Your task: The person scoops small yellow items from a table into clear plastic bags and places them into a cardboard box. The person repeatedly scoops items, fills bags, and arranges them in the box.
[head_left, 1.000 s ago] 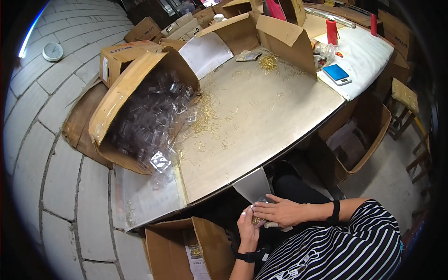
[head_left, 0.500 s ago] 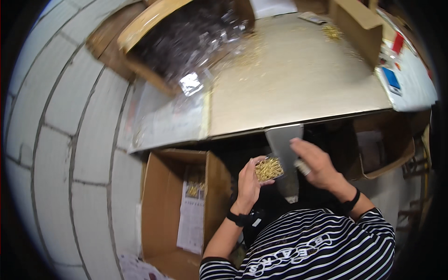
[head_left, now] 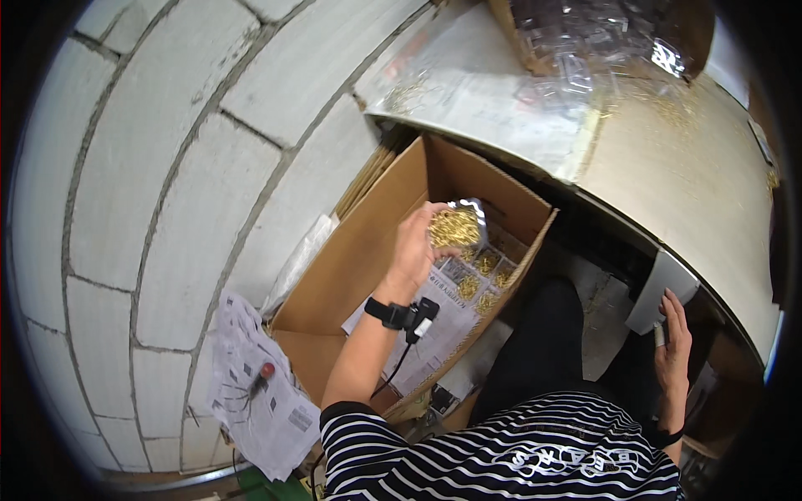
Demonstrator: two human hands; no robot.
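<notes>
My left hand point(head_left: 409, 255) is closed around a small clear plastic box point(head_left: 455, 230) full of tiny gold-coloured metal pieces. It is above the cardboard box point(head_left: 359, 238), whose top is open. Inside, several similar clear boxes point(head_left: 469, 286) with gold pieces lie beside printed paper point(head_left: 434, 334). My right hand point(head_left: 672, 338) is beside a grey metal plate point(head_left: 662, 292) at the table's front edge. Its fingers are stretched out, with a white wrap on one, and nothing shows in them. Whether the fingertips touch the plate I cannot tell.
On the table point(head_left: 668, 163), a carton point(head_left: 522, 37) holds a heap of clear plastic cases point(head_left: 597, 33), and loose gold pieces point(head_left: 668, 108) are scattered nearby. A block wall point(head_left: 180, 192) runs along the left. Printed sheets point(head_left: 259, 392) lie at the lower left.
The view has swung left. My left hand has carried the filled clear box from in front of the table to above the cardboard box. My right hand is now farther from it.
</notes>
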